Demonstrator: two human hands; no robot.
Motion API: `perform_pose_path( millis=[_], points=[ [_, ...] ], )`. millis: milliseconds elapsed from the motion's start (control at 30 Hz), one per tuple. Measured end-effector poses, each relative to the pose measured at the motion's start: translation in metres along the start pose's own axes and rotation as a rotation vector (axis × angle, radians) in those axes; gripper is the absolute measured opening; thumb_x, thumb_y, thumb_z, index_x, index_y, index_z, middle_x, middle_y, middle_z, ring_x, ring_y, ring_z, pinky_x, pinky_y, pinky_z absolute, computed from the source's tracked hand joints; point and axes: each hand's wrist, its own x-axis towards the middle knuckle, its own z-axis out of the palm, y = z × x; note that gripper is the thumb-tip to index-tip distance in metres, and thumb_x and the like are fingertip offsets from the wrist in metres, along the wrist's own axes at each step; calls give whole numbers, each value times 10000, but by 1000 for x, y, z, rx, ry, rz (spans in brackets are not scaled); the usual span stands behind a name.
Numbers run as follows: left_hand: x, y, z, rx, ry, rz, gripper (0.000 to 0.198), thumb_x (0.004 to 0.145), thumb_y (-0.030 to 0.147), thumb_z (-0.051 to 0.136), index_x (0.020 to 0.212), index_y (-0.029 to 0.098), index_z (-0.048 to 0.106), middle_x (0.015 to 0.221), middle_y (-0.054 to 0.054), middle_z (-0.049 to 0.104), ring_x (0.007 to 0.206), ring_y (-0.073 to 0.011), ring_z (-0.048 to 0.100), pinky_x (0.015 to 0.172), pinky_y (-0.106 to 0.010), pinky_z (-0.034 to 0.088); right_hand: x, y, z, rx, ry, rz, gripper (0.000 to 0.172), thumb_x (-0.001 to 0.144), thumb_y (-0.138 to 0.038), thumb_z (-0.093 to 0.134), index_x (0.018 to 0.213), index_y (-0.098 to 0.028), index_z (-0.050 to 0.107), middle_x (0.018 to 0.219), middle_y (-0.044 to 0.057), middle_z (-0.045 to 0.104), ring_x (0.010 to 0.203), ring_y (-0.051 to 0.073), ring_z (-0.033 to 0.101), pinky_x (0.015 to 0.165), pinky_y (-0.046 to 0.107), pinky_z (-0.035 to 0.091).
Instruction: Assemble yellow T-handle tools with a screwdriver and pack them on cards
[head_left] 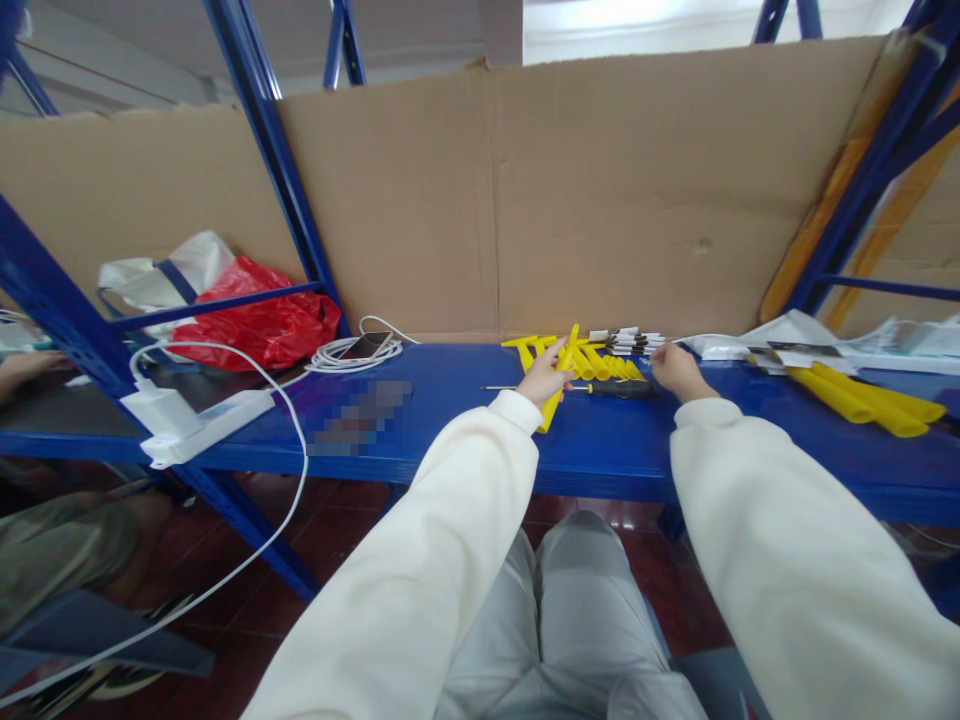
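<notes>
My left hand (544,374) is closed around a yellow tapered tube (550,415), which stands tilted above the blue bench. Several more yellow tubes (622,369) lie in a row just behind and to the right of it. My right hand (677,373) is at the right end of a pile of small black-and-white pieces (626,341), its fingers drawn together; whether one piece is between them is hidden. A screwdriver (621,389) with a dark handle lies between my hands, its thin shaft pointing left behind my left hand.
On the right of the blue bench (450,420) are larger yellow tubes (862,395) and white plastic bags (795,330). To the left lie a coiled white cable (352,355), a phone (367,345), a red bag (251,315) and a power strip (214,425). Cardboard (600,200) walls the back. Another person's hand (26,370) is far left.
</notes>
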Motion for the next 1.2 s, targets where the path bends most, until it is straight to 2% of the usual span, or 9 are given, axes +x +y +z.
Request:
perform_pose_path(
  millis=[67,167,267,367,600,767,900,1033,1200],
  points=[
    [2,-2,-1,-40,-46,2,877,902,5,626,1682,327,391,1250,-102,666,585,-41,539,472,-151,398,1,-10,3,142,61,-57,257,773,-63,635,723,-258,475,821,83,684,959,300,705,1007,487,536],
    [3,-3,-2,-99,-138,-15,904,888,12,647,1690,323,367,1226,-96,699,586,-56,558,480,-159,413,1,-27,12,389,78,-175,260,784,-146,695,767,-263,464,844,51,667,909,251,682,972,453,552],
    [3,-1,-3,-111,-208,-60,921,877,-17,615,1697,307,347,1190,-87,721,565,-65,565,478,-174,431,-2,-41,22,667,-1,-293,340,738,-258,799,786,-268,462,796,6,625,856,224,663,921,430,570],
    [2,0,-3,-89,-231,-108,923,879,-24,591,1704,297,327,1171,-87,733,553,-69,570,480,-181,442,-9,-52,29,809,-109,-358,427,694,-387,873,806,-274,477,777,-14,600,843,210,649,895,409,571],
    [5,-1,-2,-79,-249,-174,947,889,-4,601,1723,299,270,1191,-108,751,562,-84,594,485,-186,462,-26,-66,29,841,-243,-378,555,610,-548,932,827,-277,498,784,-14,603,805,200,622,861,404,561],
    [7,-2,-3,-124,-244,-209,925,913,-10,593,1722,298,269,1077,-83,754,556,-83,588,478,-174,457,-31,-67,30,837,-318,-356,580,583,-574,936,813,-273,497,765,-19,596,783,197,616,841,405,561],
    [10,-5,-6,-173,-264,-224,950,893,22,679,1710,320,298,1046,-72,761,568,-91,607,494,-171,466,-32,-67,31,839,-327,-330,577,576,-561,946,815,-267,512,779,-15,618,798,197,633,860,414,570],
    [10,-5,-8,-178,-260,-231,911,902,-11,644,1696,306,329,963,-38,746,553,-89,602,513,-178,488,-33,-67,30,836,-309,-303,581,564,-557,958,806,-258,522,784,-11,639,818,198,649,889,427,576],
    [9,-5,-8,-188,-264,-226,897,905,-25,636,1690,285,332,884,-11,727,536,-88,593,534,-188,515,-35,-68,27,841,-310,-312,598,565,-569,951,807,-262,499,773,-15,615,807,196,635,838,405,565]
  ],
)
